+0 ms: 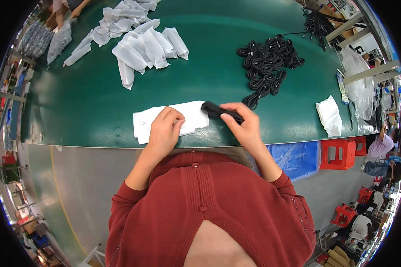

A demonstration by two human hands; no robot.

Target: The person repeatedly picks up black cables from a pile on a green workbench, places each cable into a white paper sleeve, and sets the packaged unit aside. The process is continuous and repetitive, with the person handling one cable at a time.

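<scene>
Gripped in the right hand (245,125), a black cable bundle (214,109) points left, its tip at the edge of the white bags (194,116) lying beneath the left hand (163,130) on the table (205,78). The left hand has its fingers curled toward the thumb (from where I'm standing, I can't tell whether they've pinched a bag). If the top bag clings to those below, the bundle could snag on its edge or push the stack askew, and a slack grip might let loops spring loose.

Below a glossy green bench (205,80), a smooth grey floor (98,178) carries a thin yellow line (61,196) and red plastic stools (349,155).
</scene>
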